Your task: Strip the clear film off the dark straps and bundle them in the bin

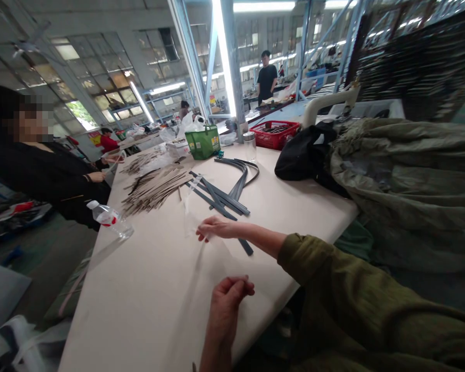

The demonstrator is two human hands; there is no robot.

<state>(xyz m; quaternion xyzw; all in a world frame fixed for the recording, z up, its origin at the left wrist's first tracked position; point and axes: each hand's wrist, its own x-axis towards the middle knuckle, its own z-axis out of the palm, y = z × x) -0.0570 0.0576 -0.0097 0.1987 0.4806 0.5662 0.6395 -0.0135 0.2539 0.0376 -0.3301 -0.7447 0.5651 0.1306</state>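
My right hand [217,228], at the end of an olive sleeve, reaches over the table with its fingers pinched together. A thin clear plastic film [189,217] hangs at its fingertips and stretches toward the far side, partly blurred. Nearer to me, my left hand [230,294] is closed above the tabletop, thumb pressed against the fingers; what it holds, if anything, I cannot make out. Just beyond my right hand lie dark grey flat strips [220,199], some crossing, with a curved bundle [240,178] behind them. One strip end [246,247] shows under my right wrist.
Many brown strips [155,188] are piled at the far left. A water bottle [112,219] stands near the left edge. Farther back are a green bag [202,142], a glass jar [250,147], a red basket [274,134] and a black bag [304,155]. A co-worker [42,160] stands left.
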